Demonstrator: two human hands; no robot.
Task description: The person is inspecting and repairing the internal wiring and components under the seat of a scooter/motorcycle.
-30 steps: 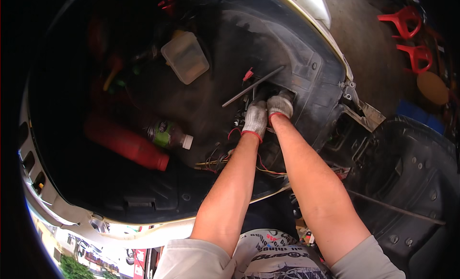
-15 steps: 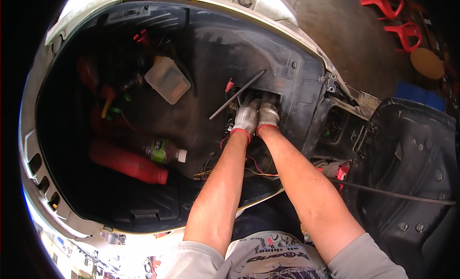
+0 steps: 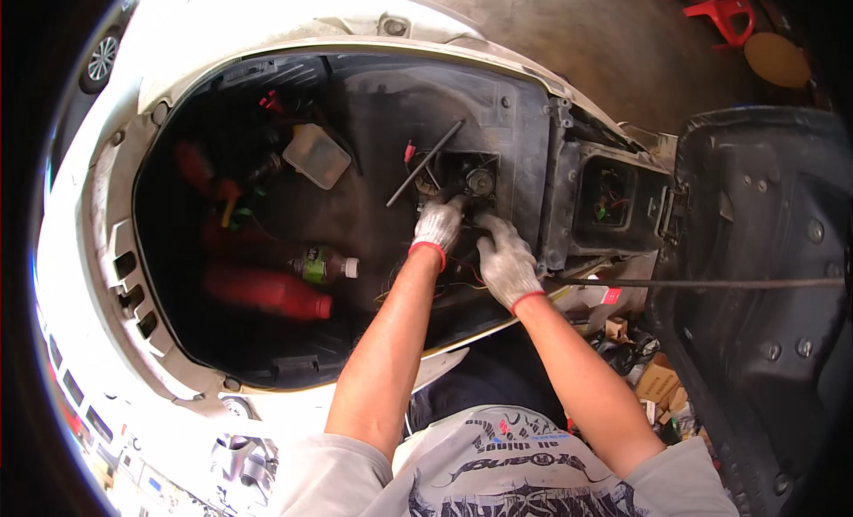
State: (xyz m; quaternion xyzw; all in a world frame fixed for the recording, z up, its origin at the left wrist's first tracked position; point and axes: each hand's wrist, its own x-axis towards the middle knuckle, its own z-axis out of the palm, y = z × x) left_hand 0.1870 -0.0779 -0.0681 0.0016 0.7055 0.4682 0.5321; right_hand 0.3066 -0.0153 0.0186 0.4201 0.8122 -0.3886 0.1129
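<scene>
Both my hands wear whitish knit gloves with red cuffs, at a square opening (image 3: 496, 166) in the floor of a scooter's black under-seat storage bin (image 3: 391, 82). My left hand (image 3: 439, 224) reaches over the opening's near left edge; its darkened fingertips are hard to make out. Just to the right, my right hand (image 3: 508, 258) is at the near edge, thumb and fingers apart, with nothing visible between them. Inside the opening shows a round metallic part (image 3: 480, 180). A thin grey rod (image 3: 426, 163) lies slantwise beside the opening, near a small red connector (image 3: 410, 151).
In the bin lie a clear plastic box (image 3: 317, 155), a green-labelled bottle (image 3: 322, 265) and a red bottle (image 3: 271, 293). The raised black seat (image 3: 755, 250) stands at right, with a dark bar (image 3: 693, 283) before it. Red chairs (image 3: 724, 18) are beyond.
My hands, earlier close together deep in the opening, have drawn nearer to me and apart, the right one more. The round part now shows. The whole view has shifted.
</scene>
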